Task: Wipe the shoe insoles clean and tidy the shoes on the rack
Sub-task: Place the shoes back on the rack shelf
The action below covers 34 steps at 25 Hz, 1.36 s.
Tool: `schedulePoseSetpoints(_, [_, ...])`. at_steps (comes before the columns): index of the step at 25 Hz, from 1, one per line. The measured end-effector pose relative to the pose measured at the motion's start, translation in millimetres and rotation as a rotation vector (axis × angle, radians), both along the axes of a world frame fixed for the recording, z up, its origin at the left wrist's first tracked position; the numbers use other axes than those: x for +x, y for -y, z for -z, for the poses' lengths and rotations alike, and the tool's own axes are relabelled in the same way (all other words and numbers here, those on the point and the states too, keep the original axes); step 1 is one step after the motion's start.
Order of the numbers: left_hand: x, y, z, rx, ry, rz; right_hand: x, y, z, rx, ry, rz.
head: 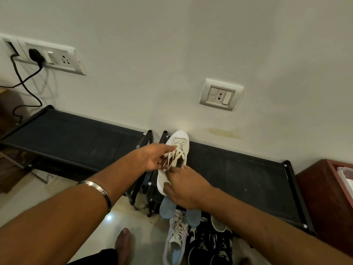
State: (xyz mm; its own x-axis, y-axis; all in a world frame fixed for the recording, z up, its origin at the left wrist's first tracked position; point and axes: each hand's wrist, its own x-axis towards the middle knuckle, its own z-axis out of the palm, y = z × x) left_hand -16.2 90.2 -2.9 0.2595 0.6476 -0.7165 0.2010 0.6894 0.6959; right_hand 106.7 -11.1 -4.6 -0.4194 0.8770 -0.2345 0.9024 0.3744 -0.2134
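On rack (248, 169): hands hold white sneaker (178, 142), heel hidden.

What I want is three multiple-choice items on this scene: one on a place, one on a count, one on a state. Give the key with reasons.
1. Where is the white shoe?
A. on the right rack
B. on the floor
C. on a chair

2. How many racks stand at the wall?
A. one
B. two
C. three

3. What does the right hand do?
A. hangs idle
B. holds a cloth
C. grips the shoe

Key:
1 A: the shoe lies on the right rack's top shelf, toe to the wall.
2 B: the left rack stands beside the right rack, and no third shows.
3 C: its fingers curl round the shoe's heel end, while the left hand holds the laces.
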Motion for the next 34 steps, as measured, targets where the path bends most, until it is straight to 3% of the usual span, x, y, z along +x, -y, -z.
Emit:
schedulePoseSetpoints(2, [2.8,3.4,7.3,0.056,-0.018,-0.041,-2.4,0.3,9.2,0.010,0.081,-0.021])
schedulePoseSetpoints(7, [13.0,5.3,11.5,0.143,-0.103,-0.010,-2.7,-21.7,18.6,-0.135,0.043,0.088])
schedulePoseSetpoints(16, [23.3,14.3,-10.0,0.122,-0.204,0.061,-28.2,-53.1,10.4,-0.370,0.241,0.190])
schedulePoseSetpoints(20, [18.3,11.5,-20.7,0.099,-0.251,0.067,-24.1,-51.3,-8.3,-0.483,0.040,0.286])
schedulePoseSetpoints(24, [9.6,10.5,-15.1,0.011,-0.188,0.138,-25.7,-51.7,12.7,-0.336,0.119,0.203])
schedulePoseSetpoints(29, [17.3,14.4,-11.1,0.046,-0.116,0.154,-16.8,-29.5,8.7,-0.144,0.220,0.116])
schedulePoseSetpoints(34, [25.9,13.8,-7.6,0.024,-0.080,0.144,-23.3,-11.6,-4.9,0.051,0.151,0.124])
